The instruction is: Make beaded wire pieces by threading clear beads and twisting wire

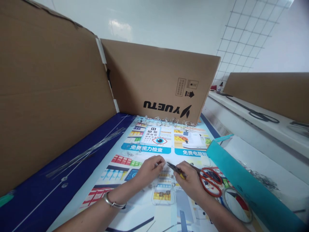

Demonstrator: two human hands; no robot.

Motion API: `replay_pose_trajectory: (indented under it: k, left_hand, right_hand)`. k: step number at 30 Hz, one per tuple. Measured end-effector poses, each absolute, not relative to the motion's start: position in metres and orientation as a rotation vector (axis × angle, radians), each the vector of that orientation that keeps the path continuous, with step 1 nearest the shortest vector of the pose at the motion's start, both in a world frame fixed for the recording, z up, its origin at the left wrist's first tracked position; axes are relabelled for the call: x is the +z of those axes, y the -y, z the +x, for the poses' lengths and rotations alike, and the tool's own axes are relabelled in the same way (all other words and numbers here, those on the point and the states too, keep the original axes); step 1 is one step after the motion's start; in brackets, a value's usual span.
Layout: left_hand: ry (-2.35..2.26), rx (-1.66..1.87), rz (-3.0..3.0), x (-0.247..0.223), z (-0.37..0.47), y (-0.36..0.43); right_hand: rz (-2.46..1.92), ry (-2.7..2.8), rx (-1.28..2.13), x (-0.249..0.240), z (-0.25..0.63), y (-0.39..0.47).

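My left hand [152,167] is closed in a pinch over the printed sheet. Whatever sits between its fingertips is too small to make out. Just to its right, my right hand [189,181] grips a pair of pliers [172,166] with dark pointed jaws and a bit of yellow on the handle. The jaws point left, close to the left fingertips. Below and between the hands, a thin bent wire piece [164,194] with small round parts lies on the sheet. Red-handled scissors [210,182] lie beside my right hand, partly hidden by it.
A teal-sided box [241,180] at right holds a heap of small wire pieces [263,180]. A clear tape roll [238,205] lies near it. Straight wires [96,146] lie at left. Bent wire pieces [166,121] line the foot of the cardboard panel [154,74].
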State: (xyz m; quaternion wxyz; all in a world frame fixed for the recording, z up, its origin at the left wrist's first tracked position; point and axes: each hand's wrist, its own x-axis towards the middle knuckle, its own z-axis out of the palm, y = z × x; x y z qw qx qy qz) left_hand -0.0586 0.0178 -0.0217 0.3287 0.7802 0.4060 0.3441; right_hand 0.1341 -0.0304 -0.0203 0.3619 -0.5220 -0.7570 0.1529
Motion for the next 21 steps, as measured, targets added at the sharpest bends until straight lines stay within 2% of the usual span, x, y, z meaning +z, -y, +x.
replay_pose_trajectory:
  k: [21]
  left_hand:
    - [-1.128, 0.952, 1.865, -0.024, -0.056, -0.0142]
  right_hand:
    - [-1.404, 1.876, 0.376, -0.0263, 0.1365, 0.0251]
